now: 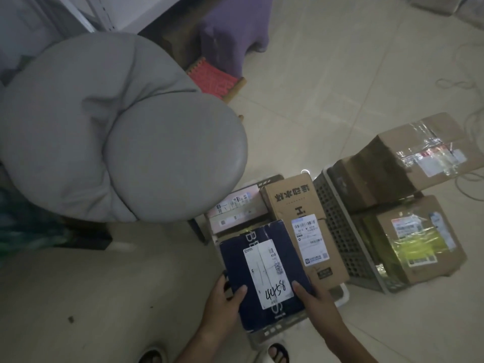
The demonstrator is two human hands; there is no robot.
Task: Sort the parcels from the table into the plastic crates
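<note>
A dark blue parcel (264, 273) with a white label marked 44558 lies over the near plastic crate (277, 332) on the floor. My left hand (225, 299) grips its left edge, thumb on top. My right hand (318, 302) holds its right edge, thumb on the label side. In the same crate a tall brown carton (301, 221) with printed characters and a shipping label lies beside it, and a pale flat parcel (235, 205) lies behind. A second crate (337, 231) to the right holds two brown taped boxes, the upper box (408, 158) and the lower box (416, 239).
A grey cushioned chair (110, 132) stands at the left, close to the crates. A red woven stool (217, 77) and purple cloth (233, 30) are behind it. White cables (468, 82) trail over the tiled floor at the right. My sandalled feet (279, 353) show at the bottom.
</note>
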